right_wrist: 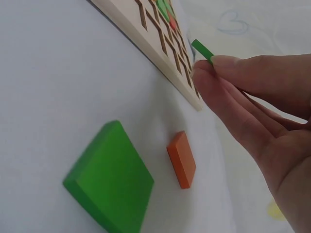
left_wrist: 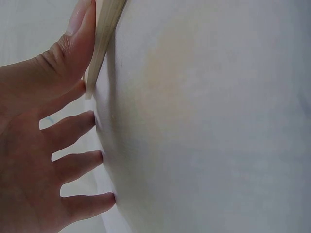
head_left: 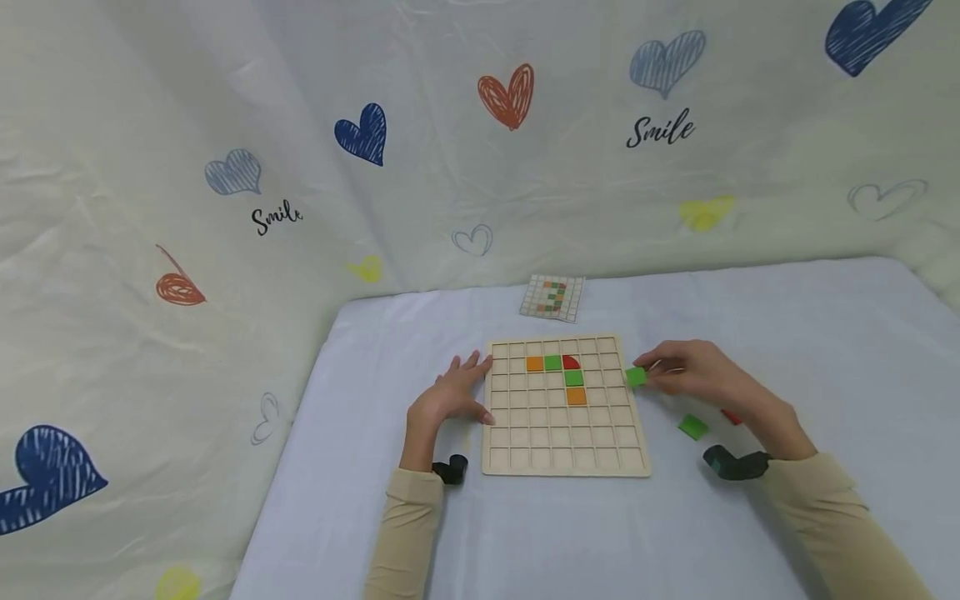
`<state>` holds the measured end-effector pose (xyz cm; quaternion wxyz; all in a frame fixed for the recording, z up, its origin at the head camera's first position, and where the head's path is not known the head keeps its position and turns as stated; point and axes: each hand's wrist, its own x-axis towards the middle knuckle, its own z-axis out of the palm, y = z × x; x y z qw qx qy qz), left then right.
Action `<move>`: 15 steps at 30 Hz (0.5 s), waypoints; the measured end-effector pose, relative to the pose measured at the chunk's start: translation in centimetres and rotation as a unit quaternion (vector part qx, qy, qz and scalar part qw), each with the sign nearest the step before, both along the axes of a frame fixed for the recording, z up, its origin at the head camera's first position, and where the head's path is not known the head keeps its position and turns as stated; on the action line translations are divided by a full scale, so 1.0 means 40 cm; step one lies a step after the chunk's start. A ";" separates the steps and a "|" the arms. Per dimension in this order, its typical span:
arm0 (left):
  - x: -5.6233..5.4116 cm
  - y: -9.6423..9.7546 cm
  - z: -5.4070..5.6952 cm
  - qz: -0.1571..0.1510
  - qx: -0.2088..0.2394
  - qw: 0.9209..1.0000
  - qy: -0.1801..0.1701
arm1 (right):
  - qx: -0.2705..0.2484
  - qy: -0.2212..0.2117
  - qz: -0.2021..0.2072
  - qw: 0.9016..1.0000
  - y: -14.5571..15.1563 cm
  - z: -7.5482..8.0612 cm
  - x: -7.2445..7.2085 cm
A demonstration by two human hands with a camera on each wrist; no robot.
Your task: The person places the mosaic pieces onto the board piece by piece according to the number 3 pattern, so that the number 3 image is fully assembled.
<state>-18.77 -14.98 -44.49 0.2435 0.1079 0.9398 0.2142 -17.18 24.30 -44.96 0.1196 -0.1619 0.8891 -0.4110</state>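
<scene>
A wooden grid board point(head_left: 566, 435) lies on the table. In its upper rows sit several coloured tiles: orange and green squares and a red rounded piece point(head_left: 571, 362). My left hand point(head_left: 452, 393) is spread at the board's left edge, its thumb and a fingertip touching the rim. Past the board's right edge, my right hand point(head_left: 697, 371) pinches a green square tile point(head_left: 636, 377) between thumb and fingers. In the right wrist view that tile point(right_wrist: 202, 49) is seen nearly edge-on, held above the table.
Another green tile point(head_left: 693, 427) lies right of the board, with a red piece point(head_left: 732, 416) partly hidden by my right wrist. An orange tile point(right_wrist: 182, 160) shows in the right wrist view. Behind the board lies a pattern card point(head_left: 531, 300). A heart-printed cloth point(head_left: 420, 208) hangs behind the table.
</scene>
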 end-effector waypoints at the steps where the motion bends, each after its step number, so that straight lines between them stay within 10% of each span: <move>1: 0.000 -0.002 -0.001 0.001 0.001 1.000 0.000 | 0.002 0.002 -0.001 1.000 -0.005 -0.001 0.000; 15: 0.008 -0.003 0.014 0.007 0.020 1.000 -0.001 | 0.029 0.060 0.000 0.998 -0.050 -0.008 -0.001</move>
